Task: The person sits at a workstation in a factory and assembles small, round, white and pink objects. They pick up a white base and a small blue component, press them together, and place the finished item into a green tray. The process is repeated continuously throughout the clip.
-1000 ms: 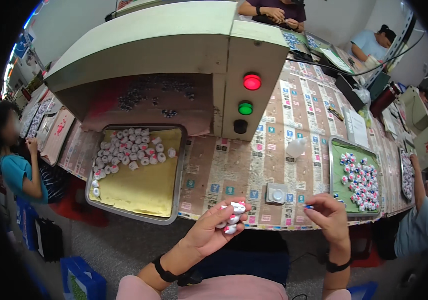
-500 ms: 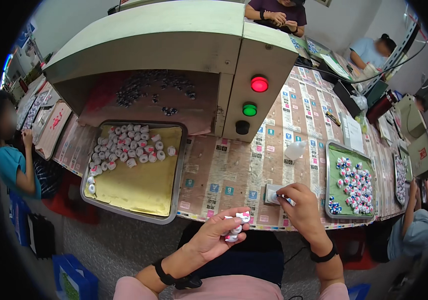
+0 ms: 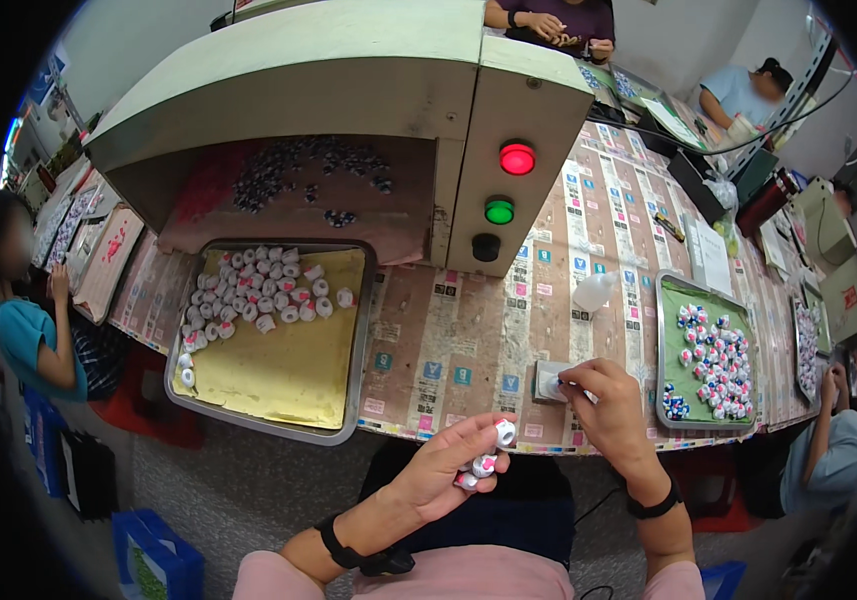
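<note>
My left hand [image 3: 426, 478] is closed around several small white rounded pieces [image 3: 484, 465] with pink marks. The topmost of them sits at the thumb and fingertips with a dark hole showing. To the right, the fingers of my right hand [image 3: 610, 408] are pinched together over a small square pad [image 3: 551, 381] with a white top, close to the table's front edge. Whatever they pinch is hidden by the fingertips. Beyond the pad stands a translucent white squeeze bottle [image 3: 593, 291].
Left, a metal tray [image 3: 356, 350] lined in yellow holds many white pieces. Right, a green-lined tray [image 3: 672, 300] holds pink, white and blue pieces. A beige machine [image 3: 533, 100] with red and green lights stands behind, small dark pieces inside its opening. Other people sit around the table.
In my left hand the top piece has turned, so its hole now shows, and the hand has shifted slightly right. My right hand stays at the pad. The whole view has shifted a little.
</note>
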Available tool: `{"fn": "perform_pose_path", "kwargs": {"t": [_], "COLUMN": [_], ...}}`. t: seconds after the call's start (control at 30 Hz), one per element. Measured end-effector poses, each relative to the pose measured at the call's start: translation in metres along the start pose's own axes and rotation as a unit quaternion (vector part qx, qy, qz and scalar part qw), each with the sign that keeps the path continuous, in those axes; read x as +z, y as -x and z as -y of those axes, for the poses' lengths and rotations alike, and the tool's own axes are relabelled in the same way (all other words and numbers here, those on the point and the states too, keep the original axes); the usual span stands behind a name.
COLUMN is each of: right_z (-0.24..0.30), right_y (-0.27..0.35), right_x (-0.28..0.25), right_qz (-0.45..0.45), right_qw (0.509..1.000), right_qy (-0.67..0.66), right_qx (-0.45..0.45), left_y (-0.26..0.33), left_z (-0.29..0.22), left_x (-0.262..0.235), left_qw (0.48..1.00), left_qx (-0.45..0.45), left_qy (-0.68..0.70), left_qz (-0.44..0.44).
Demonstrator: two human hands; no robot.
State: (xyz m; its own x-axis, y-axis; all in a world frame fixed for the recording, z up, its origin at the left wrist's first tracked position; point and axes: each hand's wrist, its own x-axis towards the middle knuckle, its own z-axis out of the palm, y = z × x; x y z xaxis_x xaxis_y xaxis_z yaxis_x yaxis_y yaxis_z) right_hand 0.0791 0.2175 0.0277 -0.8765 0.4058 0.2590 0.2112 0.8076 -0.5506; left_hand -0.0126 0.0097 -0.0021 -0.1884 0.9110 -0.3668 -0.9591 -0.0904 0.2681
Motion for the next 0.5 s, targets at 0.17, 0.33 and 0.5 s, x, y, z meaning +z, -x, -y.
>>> {"fn": "perform_pose_path", "kwargs": {"t": [0.17,0.33,0.5], "right_z": [0.020,0.044,0.045], "right_y": [0.009,0.029,0.040], "right_x": [-0.014,-0.022,-0.017], "right_qz": [0.013,0.037,0.041], "right_qw": [0.997,0.969,0.955], "right_qy": [-0.073,-0.237,-0.282], "right_qx": [0.022,0.058,0.087], "left_y": [-0.005,-0.008,-0.011], "left_z": [0.003,0.010,0.013], "left_x": [-0.004,0.000,0.005], "left_qw": [1.000,0.998,0.996], "left_qx": [0.005,0.039,0.042], "left_qy": [-0.014,-0.044,-0.080], "left_qz": [-0.001,-0.015,-0.019]}}
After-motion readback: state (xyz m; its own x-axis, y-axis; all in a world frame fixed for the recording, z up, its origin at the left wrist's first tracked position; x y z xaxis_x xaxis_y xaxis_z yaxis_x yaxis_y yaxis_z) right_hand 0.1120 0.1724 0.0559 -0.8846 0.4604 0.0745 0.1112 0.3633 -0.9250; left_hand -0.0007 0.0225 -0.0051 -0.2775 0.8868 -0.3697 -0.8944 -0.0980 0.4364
